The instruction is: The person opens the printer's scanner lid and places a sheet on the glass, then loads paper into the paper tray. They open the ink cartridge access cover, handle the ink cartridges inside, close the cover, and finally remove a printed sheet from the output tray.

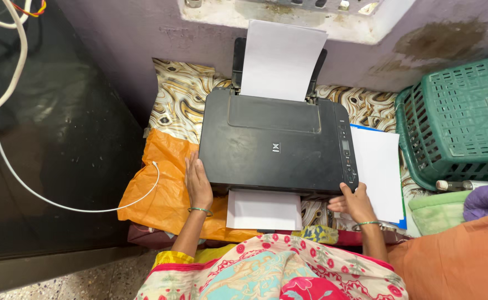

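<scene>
A black inkjet printer (277,144) sits on a patterned cloth against the wall. White paper (280,58) stands in its rear feed tray. A white sheet (263,210) lies in the front output tray. My left hand (198,186) rests flat against the printer's left front corner, fingers together, holding nothing. My right hand (354,203) is at the right front corner, a finger touching the lower end of the button strip (347,153). Both wrists wear green bangles.
A stack of white paper (377,172) lies right of the printer. A green plastic basket (461,116) stands at far right. An orange plastic bag (155,183) lies to the left with a white cable (60,203) across it. A dark surface is at far left.
</scene>
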